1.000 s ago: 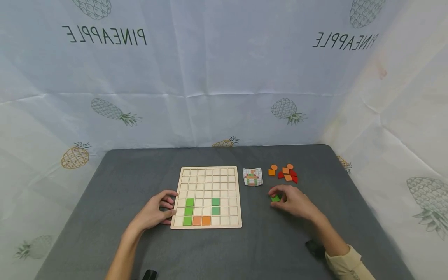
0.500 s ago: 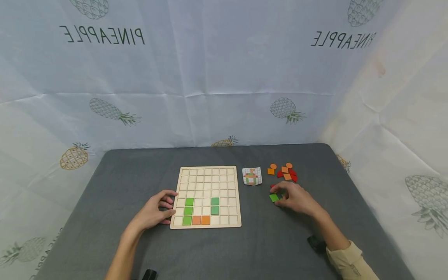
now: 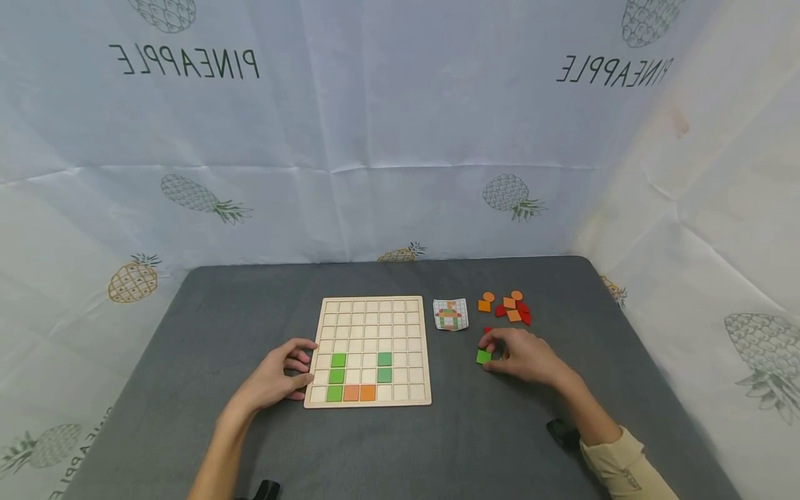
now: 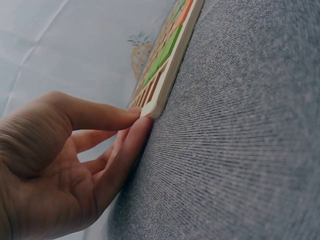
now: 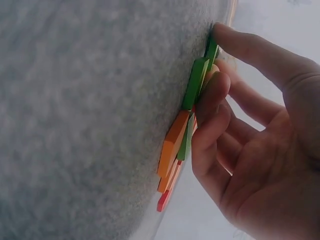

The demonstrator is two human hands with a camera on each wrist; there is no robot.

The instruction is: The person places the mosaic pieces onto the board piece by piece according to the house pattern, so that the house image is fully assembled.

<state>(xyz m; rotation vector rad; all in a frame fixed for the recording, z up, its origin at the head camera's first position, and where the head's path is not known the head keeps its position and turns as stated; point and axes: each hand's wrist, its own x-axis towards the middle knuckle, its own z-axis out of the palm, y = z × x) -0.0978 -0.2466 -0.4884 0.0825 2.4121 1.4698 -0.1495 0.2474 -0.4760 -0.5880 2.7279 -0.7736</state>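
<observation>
With its fingers bent, the left hand (image 3: 278,375) pinches the edge of a pale gridded board (image 3: 373,319) at nine o'clock, while the right hand (image 3: 525,354), its forearm (image 3: 585,410) slanting in from between four and five o'clock, pinches a flat, bright-green square tile (image 3: 484,356) off the board's three o'clock side.

The pale, gridded board (image 3: 371,321) is bearing green tiles (image 3: 337,376) and orange tiles (image 3: 367,393); the pinched tile (image 3: 484,356) is showing green, the counter (image 3: 250,298) is looking grey, the white backdrop (image 3: 400,104) is wearing pineapple prints (image 3: 132,282).
</observation>
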